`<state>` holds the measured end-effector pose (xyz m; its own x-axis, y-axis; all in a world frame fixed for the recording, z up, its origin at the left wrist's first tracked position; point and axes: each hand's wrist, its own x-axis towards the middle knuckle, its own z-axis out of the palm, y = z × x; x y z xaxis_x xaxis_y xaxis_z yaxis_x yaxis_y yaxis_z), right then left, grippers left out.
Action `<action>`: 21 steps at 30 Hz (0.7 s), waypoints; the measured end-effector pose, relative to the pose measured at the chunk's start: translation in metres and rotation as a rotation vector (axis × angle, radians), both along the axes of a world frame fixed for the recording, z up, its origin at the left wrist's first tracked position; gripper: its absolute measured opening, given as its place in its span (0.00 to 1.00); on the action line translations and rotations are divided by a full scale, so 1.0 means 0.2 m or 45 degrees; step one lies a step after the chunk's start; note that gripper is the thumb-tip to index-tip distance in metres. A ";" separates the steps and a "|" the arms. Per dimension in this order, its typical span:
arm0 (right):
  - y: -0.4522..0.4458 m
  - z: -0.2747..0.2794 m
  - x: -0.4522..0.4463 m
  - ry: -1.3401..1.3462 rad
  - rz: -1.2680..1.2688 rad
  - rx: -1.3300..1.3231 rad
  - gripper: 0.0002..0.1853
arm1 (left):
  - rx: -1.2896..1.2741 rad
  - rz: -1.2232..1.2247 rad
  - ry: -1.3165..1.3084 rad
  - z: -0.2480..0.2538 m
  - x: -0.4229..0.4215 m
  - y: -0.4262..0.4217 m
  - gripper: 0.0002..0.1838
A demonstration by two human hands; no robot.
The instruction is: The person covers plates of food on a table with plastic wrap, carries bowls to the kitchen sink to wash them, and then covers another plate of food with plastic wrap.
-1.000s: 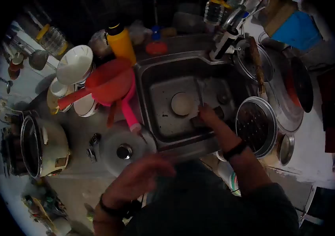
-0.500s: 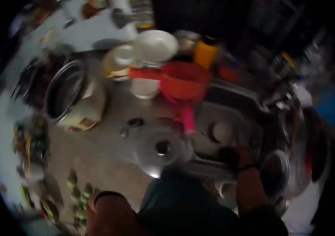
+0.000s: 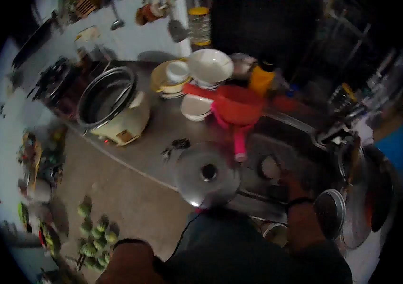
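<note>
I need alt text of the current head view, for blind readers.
A person's right hand reaches into a sink near a pale round item, grip unclear. To the left are a lid, red and pink dippers, bowls and an open cooker.

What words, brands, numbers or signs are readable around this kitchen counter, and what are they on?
None: no word, brand, number or sign is readable.
Cooker: a small brown patch on its side, too blurred to show lettering.
Yellow bottle: any marking is too blurred to read.

Lid [image 3: 208,174] left of sink [image 3: 282,142]
</note>
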<state>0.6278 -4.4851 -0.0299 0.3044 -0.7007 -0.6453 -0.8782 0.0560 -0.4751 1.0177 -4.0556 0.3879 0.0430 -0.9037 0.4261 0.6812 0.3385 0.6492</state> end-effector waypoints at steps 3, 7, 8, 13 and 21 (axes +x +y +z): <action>-0.08 -0.10 -0.01 0.147 -0.019 0.020 0.13 | 0.083 0.045 0.033 -0.05 -0.01 0.00 0.19; 0.05 0.14 0.19 0.573 0.164 0.074 0.12 | 0.143 0.110 0.062 -0.09 -0.01 -0.01 0.19; 0.08 0.20 0.23 0.649 0.219 0.075 0.12 | 0.172 0.136 0.074 -0.11 -0.01 -0.01 0.19; 0.15 0.29 0.31 0.799 0.409 0.020 0.12 | 0.221 0.211 0.102 -0.17 0.01 0.03 0.18; 0.28 0.33 0.15 -0.079 0.605 -0.711 0.13 | 0.280 0.288 0.111 -0.22 0.02 0.01 0.18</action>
